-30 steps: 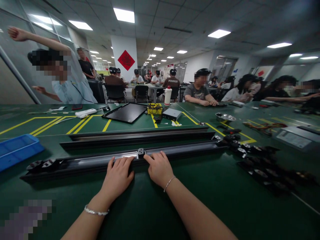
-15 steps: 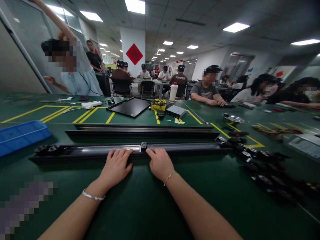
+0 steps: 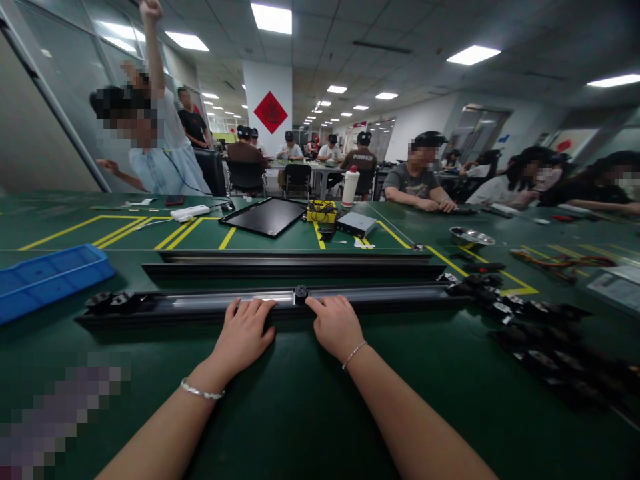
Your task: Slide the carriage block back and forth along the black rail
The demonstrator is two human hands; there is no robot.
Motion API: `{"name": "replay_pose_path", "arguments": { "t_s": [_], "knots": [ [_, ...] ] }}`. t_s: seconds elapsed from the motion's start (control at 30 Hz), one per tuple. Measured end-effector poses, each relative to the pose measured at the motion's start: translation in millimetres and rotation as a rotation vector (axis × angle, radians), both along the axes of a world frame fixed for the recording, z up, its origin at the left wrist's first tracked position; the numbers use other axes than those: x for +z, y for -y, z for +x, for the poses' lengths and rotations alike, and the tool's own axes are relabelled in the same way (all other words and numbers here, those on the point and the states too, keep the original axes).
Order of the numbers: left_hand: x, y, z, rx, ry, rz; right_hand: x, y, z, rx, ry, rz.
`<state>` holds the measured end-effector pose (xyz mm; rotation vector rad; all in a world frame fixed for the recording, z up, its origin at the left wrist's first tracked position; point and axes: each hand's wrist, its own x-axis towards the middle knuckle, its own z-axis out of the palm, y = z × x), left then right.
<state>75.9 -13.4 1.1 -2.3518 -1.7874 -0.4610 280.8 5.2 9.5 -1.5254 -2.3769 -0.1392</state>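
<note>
A long black rail (image 3: 190, 304) with a shiny inner channel lies across the table in front of me. My left hand (image 3: 246, 333) is curled over its near edge, left of the middle, with the thumb apart on the near side. A small black block (image 3: 301, 293) sits upright in the channel between my hands. My right hand (image 3: 337, 328) grips the near edge just right of it, the index fingertip at the block and the other fingers bent. Its thumb is mostly hidden. More black round parts (image 3: 111, 301) sit at the rail's left end.
Behind lies a second black rail (image 3: 295, 271). A blue bin (image 3: 55, 277) stands left; piled black parts (image 3: 545, 353) lie right. Farther back are a flat black panel (image 3: 265, 217), a grey box (image 3: 357, 224), a bottle (image 3: 351, 187) and a metal bowl (image 3: 471, 236). Several people sit around.
The whole view has shifted slightly, so the table's things appear farther right. My hands keep their places on the rail. The person at the left has swung a raised arm more upright.
</note>
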Motion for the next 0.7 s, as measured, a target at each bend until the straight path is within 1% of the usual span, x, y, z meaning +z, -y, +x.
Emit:
{"name": "replay_pose_path", "arguments": {
  "t_s": [0.13, 0.33, 0.5, 0.7],
  "knots": [
    [0.9, -0.5, 0.6, -0.002, -0.001, 0.002, 1.0, -1.2, 4.2, 0.015, -0.006, 0.013],
    [1.2, -1.4, 0.3, 0.002, 0.014, 0.005, 3.0, -2.5, 7.5, 0.046, 0.019, -0.022],
    [1.1, -3.3, -0.9, 0.009, 0.037, 0.014, -0.5, -5.1, 10.3, 0.095, -0.005, -0.014],
    [1.8, -7.2, -3.3, 0.042, 0.060, 0.002, -4.3, -6.9, 8.7, 0.094, -0.054, 0.020]
  ]
}}
